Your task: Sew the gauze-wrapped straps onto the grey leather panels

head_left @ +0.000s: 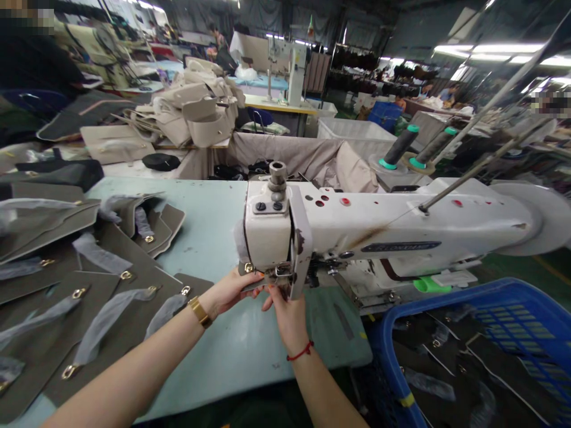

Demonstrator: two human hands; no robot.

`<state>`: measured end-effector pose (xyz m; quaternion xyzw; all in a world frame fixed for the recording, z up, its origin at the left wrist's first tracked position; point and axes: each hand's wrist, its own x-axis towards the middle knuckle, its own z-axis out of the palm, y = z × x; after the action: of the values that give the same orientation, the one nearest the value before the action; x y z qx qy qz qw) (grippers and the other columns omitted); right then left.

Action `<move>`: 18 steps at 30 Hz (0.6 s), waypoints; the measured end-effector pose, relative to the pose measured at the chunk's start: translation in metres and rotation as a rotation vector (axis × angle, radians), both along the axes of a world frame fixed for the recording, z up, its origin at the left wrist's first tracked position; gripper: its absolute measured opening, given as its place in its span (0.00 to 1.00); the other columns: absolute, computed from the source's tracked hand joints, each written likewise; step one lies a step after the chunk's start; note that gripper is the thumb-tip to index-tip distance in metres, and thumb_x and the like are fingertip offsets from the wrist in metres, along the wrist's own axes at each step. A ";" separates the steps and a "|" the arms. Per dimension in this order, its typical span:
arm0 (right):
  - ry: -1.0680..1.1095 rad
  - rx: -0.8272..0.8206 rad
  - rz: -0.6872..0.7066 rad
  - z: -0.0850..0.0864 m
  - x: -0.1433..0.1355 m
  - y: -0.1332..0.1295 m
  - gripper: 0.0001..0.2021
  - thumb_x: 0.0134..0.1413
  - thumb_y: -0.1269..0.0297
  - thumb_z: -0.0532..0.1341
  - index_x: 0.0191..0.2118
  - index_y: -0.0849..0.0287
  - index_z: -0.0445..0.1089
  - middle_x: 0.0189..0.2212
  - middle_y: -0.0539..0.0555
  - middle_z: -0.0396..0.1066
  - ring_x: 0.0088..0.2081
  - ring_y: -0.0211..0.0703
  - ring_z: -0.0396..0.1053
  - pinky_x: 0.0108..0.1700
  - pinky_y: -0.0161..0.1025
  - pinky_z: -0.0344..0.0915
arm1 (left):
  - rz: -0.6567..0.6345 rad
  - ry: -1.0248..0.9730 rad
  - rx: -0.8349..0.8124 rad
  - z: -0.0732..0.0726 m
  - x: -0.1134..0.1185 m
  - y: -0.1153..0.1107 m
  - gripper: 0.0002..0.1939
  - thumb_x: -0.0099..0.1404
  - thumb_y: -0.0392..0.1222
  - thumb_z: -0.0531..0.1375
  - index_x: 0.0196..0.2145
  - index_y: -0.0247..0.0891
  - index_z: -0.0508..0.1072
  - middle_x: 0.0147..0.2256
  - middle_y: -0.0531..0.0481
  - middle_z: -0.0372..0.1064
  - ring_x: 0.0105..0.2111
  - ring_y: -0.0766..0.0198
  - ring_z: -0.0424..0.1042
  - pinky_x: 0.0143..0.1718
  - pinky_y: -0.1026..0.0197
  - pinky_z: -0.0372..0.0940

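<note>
A white industrial sewing machine (267, 223) stands on a pale blue-green table (232, 356). At its needle end lies a small grey-brown bag panel (246, 286), mostly hidden by the machine head and my fingers. A gold metal clasp (248, 267) shows beside the head. My left hand (229, 292) is closed on the panel from the left, thumb on top. From the front, my right hand (285, 309) pinches the panel's near edge close to the presser area. Its fingertips are partly hidden under the machine head.
Grey-brown panels (102, 309) with plastic-wrapped gold clasps cover the table's left side. A blue plastic basket (386, 333) at the right holds similar pieces. Two dark thread cones (400, 147) stand behind the machine. Beige bag parts (196, 113) are piled at the back left.
</note>
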<state>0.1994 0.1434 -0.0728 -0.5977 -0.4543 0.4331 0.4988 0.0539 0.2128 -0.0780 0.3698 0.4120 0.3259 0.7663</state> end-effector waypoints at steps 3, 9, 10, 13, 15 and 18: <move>0.015 0.005 0.006 0.001 0.001 -0.002 0.21 0.58 0.57 0.57 0.17 0.59 0.71 0.18 0.51 0.73 0.31 0.43 0.73 0.41 0.35 0.63 | 0.009 -0.003 0.001 0.000 -0.001 0.000 0.13 0.51 0.45 0.69 0.29 0.33 0.76 0.25 0.48 0.73 0.22 0.69 0.66 0.24 0.67 0.61; 0.028 -0.026 0.034 -0.002 0.001 -0.009 0.21 0.58 0.55 0.57 0.18 0.59 0.71 0.18 0.51 0.72 0.28 0.42 0.71 0.39 0.35 0.63 | 0.044 -0.013 0.013 0.001 0.001 -0.004 0.12 0.52 0.45 0.68 0.28 0.33 0.74 0.25 0.49 0.72 0.22 0.69 0.66 0.24 0.67 0.61; 0.028 -0.032 0.041 -0.003 0.001 -0.010 0.20 0.58 0.55 0.57 0.19 0.59 0.72 0.17 0.51 0.71 0.27 0.41 0.71 0.38 0.35 0.63 | 0.055 -0.014 0.015 0.002 0.001 -0.005 0.12 0.52 0.45 0.68 0.27 0.33 0.74 0.24 0.50 0.71 0.22 0.70 0.66 0.24 0.67 0.61; 0.032 -0.041 0.064 -0.003 0.000 -0.013 0.19 0.59 0.56 0.57 0.23 0.60 0.74 0.17 0.51 0.71 0.27 0.41 0.71 0.39 0.35 0.63 | 0.096 -0.019 0.020 0.002 0.004 -0.011 0.12 0.52 0.44 0.69 0.25 0.33 0.73 0.22 0.50 0.70 0.20 0.70 0.65 0.23 0.67 0.61; 0.040 -0.049 0.064 -0.002 0.001 -0.014 0.19 0.59 0.56 0.56 0.23 0.59 0.74 0.17 0.51 0.72 0.30 0.42 0.72 0.39 0.34 0.63 | 0.141 -0.025 0.022 0.002 0.006 -0.015 0.12 0.51 0.44 0.69 0.25 0.33 0.73 0.22 0.51 0.70 0.20 0.71 0.64 0.23 0.68 0.61; 0.051 -0.062 0.051 -0.001 0.001 -0.016 0.20 0.59 0.56 0.57 0.19 0.59 0.70 0.18 0.51 0.72 0.35 0.43 0.73 0.40 0.33 0.63 | 0.223 -0.041 0.022 0.001 0.010 -0.023 0.13 0.52 0.45 0.69 0.26 0.33 0.73 0.23 0.51 0.70 0.22 0.70 0.66 0.23 0.68 0.61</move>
<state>0.2006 0.1277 -0.0733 -0.5900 -0.4428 0.4745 0.4802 0.0644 0.1893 -0.0772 0.3233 0.4311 0.4214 0.7294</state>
